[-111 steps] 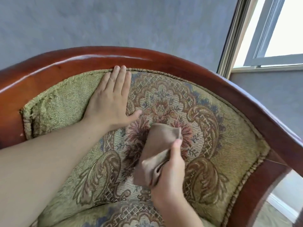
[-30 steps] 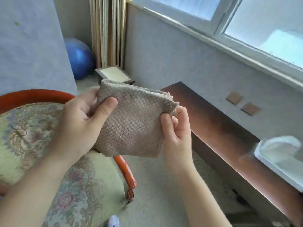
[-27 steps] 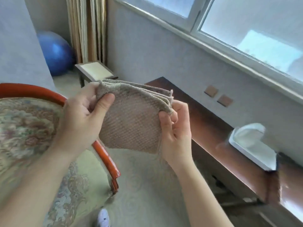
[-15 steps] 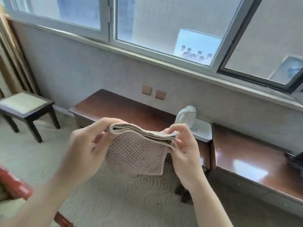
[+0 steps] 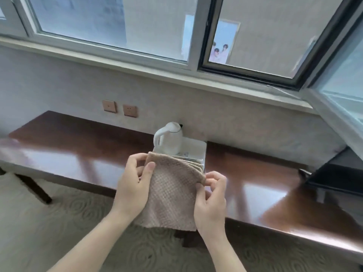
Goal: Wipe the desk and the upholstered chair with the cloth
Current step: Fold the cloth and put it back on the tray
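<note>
Head camera is looking down at a folded cloth (image 5: pixel 170 193) that both hands are holding up in the air in front of the desk (image 5: pixel 78 154), not yet touching it. The left hand (image 5: pixel 133 189) is pinching the cloth's upper left corner, thumb on the near face and fingers behind, while the right hand (image 5: pixel 212 199) is nipping the upper right corner between thumb and fingertips, as if sorting the stacked layers there. Judging by this, the desk wipe is not yet starting: the wood beyond the hands is lying glossy and dry-looking, and no cloth is resting on it. The chair is out of view, so its share of the job cannot be judged from here. The cloth is hanging roughly flat and facing the person, its folded top edge running from the left hand across and slightly down to the right hand; that edge is its long axis as held, with the loose bottom hem dangling below both wrists. Just beyond the top edge, a white kettle (image 5: pixel 169 140) is standing on a white tray (image 5: pixel 196 148), which the wiping will probably have to go around.
</note>
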